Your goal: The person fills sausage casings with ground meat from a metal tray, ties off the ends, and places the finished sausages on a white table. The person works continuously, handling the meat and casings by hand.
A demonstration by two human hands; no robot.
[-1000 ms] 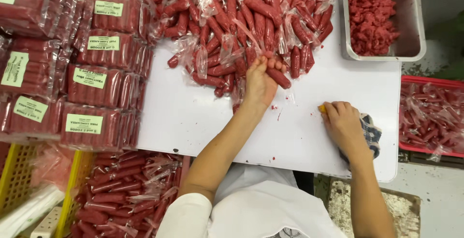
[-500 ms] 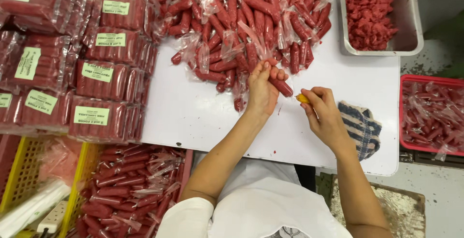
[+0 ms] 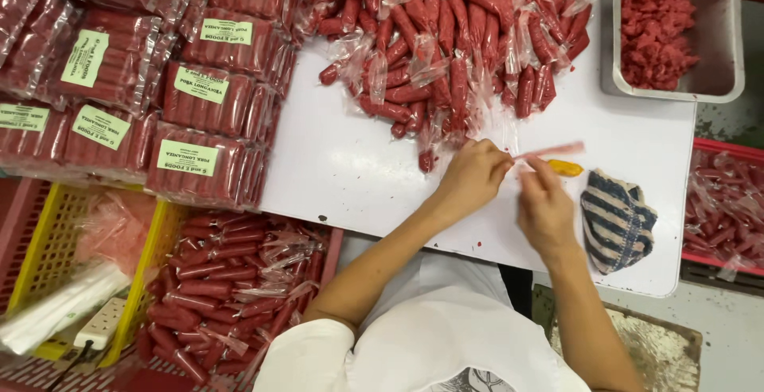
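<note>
Head view: two hands point(image 3: 509, 189), one sausage point(image 3: 551, 151).

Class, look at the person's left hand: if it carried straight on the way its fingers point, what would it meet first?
Probably the pink sausage that the left hand already pinches; beyond it, bare white table.

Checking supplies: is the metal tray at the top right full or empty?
Partly full: the metal tray holds a heap of red meat, with bare metal showing beside it.
</note>
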